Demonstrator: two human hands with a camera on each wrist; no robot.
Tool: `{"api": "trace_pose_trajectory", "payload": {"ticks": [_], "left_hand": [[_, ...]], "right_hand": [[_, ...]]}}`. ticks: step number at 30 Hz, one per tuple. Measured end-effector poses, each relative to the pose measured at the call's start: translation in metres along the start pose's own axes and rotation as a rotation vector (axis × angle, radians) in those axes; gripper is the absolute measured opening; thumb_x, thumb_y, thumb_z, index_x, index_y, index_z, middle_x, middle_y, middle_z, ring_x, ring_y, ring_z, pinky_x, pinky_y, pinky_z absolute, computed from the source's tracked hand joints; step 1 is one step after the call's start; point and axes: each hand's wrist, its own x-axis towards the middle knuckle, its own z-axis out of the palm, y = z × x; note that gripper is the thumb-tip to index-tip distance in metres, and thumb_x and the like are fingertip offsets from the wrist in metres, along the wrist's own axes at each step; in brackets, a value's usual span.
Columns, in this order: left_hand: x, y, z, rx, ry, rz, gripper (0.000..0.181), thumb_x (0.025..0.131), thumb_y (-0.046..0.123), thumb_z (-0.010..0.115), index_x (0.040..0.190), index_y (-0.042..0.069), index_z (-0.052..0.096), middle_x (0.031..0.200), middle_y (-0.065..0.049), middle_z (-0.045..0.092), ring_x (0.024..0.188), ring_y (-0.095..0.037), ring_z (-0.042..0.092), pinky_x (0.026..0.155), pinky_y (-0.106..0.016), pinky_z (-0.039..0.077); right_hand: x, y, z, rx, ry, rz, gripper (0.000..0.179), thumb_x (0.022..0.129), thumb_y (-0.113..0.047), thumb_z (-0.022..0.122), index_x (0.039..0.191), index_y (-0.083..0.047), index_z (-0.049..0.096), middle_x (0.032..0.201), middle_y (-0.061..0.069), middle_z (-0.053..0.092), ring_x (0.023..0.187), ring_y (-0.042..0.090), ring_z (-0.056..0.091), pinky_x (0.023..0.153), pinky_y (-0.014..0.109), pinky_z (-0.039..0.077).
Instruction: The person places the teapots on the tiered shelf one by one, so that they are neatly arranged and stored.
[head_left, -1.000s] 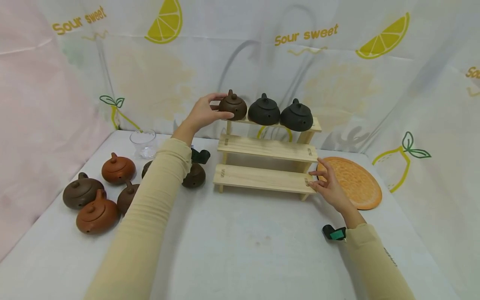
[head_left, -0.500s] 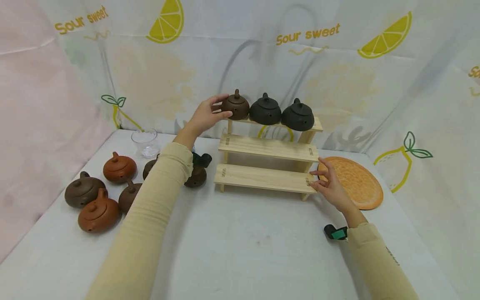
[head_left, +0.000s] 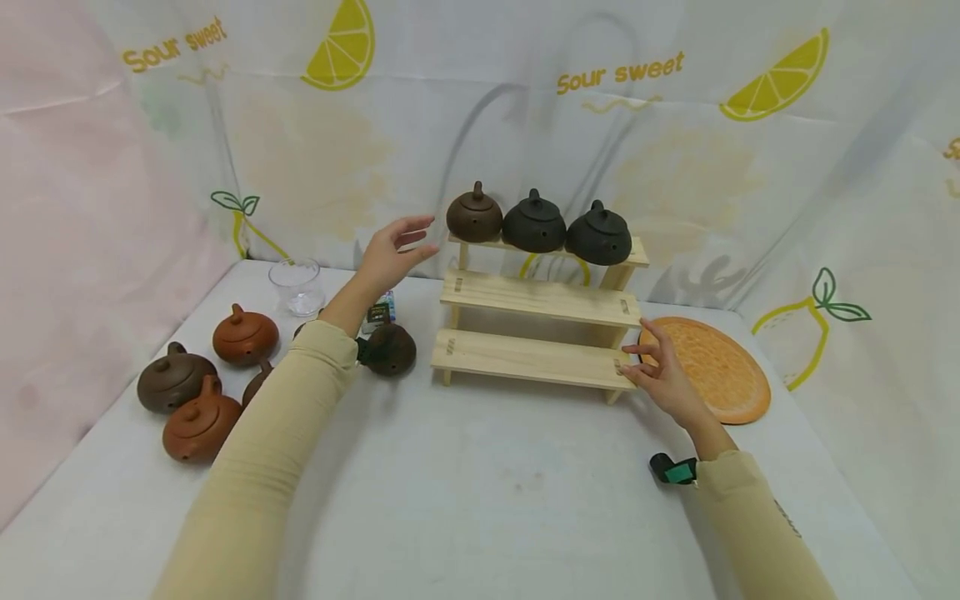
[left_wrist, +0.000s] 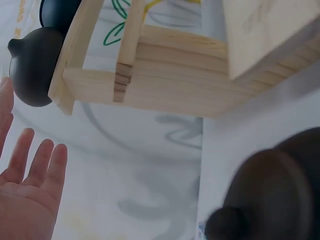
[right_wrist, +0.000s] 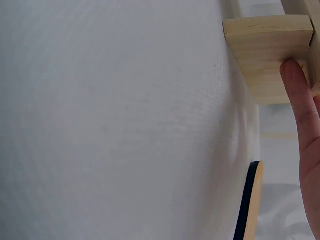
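A brown teapot (head_left: 475,218) sits at the left end of the top board of a three-step wooden display rack (head_left: 536,358). Two black teapots, a middle one (head_left: 534,225) and a right one (head_left: 599,236), stand beside it. My left hand (head_left: 390,257) is just left of the brown teapot, apart from it, fingers spread and holding nothing. In the left wrist view the left hand (left_wrist: 30,190) shows its palm beside the rack. My right hand (head_left: 662,379) holds the rack's right end; its thumb (right_wrist: 295,80) presses near the lowest board's leg.
On the left stand orange teapots (head_left: 244,336) and brown teapots (head_left: 174,379), some partly hidden by my left sleeve. A clear glass cup (head_left: 297,287) stands behind them. Another dark teapot (head_left: 392,350) is left of the rack. A round pizza-patterned board (head_left: 708,371) lies right.
My left hand slid the brown teapot right towards the black ones, then let go and drew back left. My right hand has stayed at the rack's right end.
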Motion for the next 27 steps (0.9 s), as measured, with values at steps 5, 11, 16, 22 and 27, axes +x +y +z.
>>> {"api": "trace_pose_trajectory", "payload": {"ticks": [5, 11, 16, 22, 27], "left_hand": [[-0.019, -0.011, -0.005, -0.022, 0.031, 0.005, 0.050, 0.089, 0.019, 0.065, 0.135, 0.008, 0.048, 0.138, -0.008, 0.045, 0.126, -0.023, 0.041, 0.097, -0.040, 0.040], [-0.041, -0.026, -0.007, 0.000, 0.033, 0.000, 0.050, 0.090, 0.018, 0.064, 0.135, 0.006, 0.047, 0.136, -0.013, 0.046, 0.125, -0.025, 0.042, 0.098, -0.038, 0.040], [-0.057, -0.031, -0.010, 0.005, 0.034, -0.016, 0.050, 0.090, 0.019, 0.064, 0.135, 0.006, 0.047, 0.136, -0.011, 0.046, 0.125, -0.024, 0.043, 0.096, -0.036, 0.041], [-0.075, -0.038, -0.010, 0.001, 0.043, -0.045, 0.049, 0.089, 0.021, 0.065, 0.133, 0.006, 0.049, 0.134, -0.011, 0.048, 0.123, -0.023, 0.044, 0.097, -0.034, 0.040], [-0.090, -0.046, -0.008, -0.012, 0.048, -0.076, 0.048, 0.089, 0.018, 0.065, 0.133, 0.004, 0.049, 0.133, -0.014, 0.049, 0.122, -0.027, 0.045, 0.100, -0.035, 0.036]], "right_hand": [[0.000, 0.002, 0.000, -0.011, -0.012, 0.004, 0.078, 0.090, 0.007, 0.054, 0.148, -0.020, 0.009, 0.122, 0.029, 0.039, 0.080, 0.004, 0.060, 0.072, 0.015, 0.047], [-0.001, 0.003, -0.001, -0.027, -0.010, 0.001, 0.079, 0.090, 0.007, 0.054, 0.148, -0.021, 0.009, 0.122, 0.029, 0.039, 0.081, 0.004, 0.060, 0.072, 0.015, 0.047], [-0.001, 0.003, -0.001, -0.023, -0.007, -0.003, 0.078, 0.090, 0.006, 0.055, 0.148, -0.022, 0.009, 0.122, 0.028, 0.040, 0.080, 0.004, 0.060, 0.072, 0.015, 0.047], [-0.001, 0.002, 0.001, -0.019, -0.011, 0.006, 0.078, 0.091, 0.006, 0.054, 0.148, -0.021, 0.008, 0.123, 0.029, 0.039, 0.079, 0.005, 0.059, 0.071, 0.015, 0.047], [-0.002, 0.000, 0.002, -0.026, -0.008, 0.003, 0.078, 0.091, 0.007, 0.054, 0.148, -0.020, 0.007, 0.121, 0.027, 0.040, 0.078, 0.004, 0.059, 0.071, 0.015, 0.046]]}}
